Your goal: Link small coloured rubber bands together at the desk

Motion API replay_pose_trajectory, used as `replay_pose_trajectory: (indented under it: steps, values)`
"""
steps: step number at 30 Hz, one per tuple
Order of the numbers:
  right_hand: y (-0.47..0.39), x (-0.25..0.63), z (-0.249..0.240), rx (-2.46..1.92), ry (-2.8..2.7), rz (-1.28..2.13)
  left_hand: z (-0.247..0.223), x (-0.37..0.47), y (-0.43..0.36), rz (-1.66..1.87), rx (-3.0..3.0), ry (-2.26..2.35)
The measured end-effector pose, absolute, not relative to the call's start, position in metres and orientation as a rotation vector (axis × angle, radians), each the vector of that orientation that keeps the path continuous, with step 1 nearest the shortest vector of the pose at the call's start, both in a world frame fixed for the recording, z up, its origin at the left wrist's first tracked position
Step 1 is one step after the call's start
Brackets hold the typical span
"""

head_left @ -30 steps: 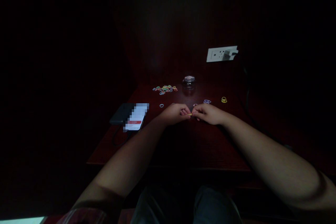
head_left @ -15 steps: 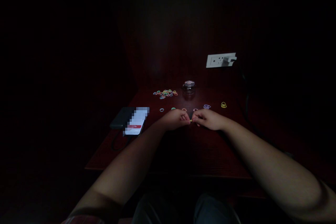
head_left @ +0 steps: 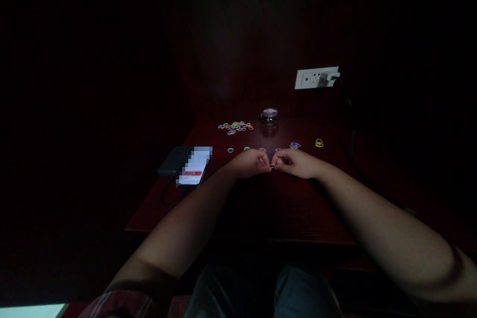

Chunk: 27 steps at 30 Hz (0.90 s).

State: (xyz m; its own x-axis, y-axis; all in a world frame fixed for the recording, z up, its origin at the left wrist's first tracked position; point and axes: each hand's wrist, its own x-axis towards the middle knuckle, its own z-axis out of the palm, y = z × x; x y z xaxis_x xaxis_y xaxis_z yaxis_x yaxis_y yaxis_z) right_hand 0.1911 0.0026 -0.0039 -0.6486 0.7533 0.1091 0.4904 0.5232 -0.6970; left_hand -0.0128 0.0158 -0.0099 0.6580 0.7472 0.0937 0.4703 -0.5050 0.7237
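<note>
Between my two hands, over the middle of the dark red table (head_left: 283, 218), is a small yellow band (head_left: 272, 166). My left hand (head_left: 253, 163) pinches its left side, and my right hand (head_left: 296, 163) pinches its right side. Just beyond the hands a row of small bands lies on the table: a light blue one (head_left: 230, 150), a green one (head_left: 247, 148) and pinkish ones partly hidden by my fingers. Purple bands (head_left: 294, 145) lie behind my right hand, with yellow bands (head_left: 319, 143) farther right.
Several mixed coloured bands (head_left: 235, 128) lie in a loose pile at the back left. A clear lidded jar (head_left: 270, 116) stands beside them. A lit phone (head_left: 196, 166) and a dark flat device (head_left: 172, 160) with a cable are at left. A wall socket (head_left: 316, 78) holds a plug.
The yellow band now shows as a visible loop between my fingertips, which are slightly farther apart. The whole view has shifted a little, so the table appears higher.
</note>
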Motion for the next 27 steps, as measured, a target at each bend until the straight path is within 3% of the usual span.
replay_pose_trajectory:
  steps: [27]
  values:
    - [0.0021,0.1904,-0.0046,-1.039,-2.412,0.735,-0.0087,-0.0069,0.0097,0.619,2.101,0.896]
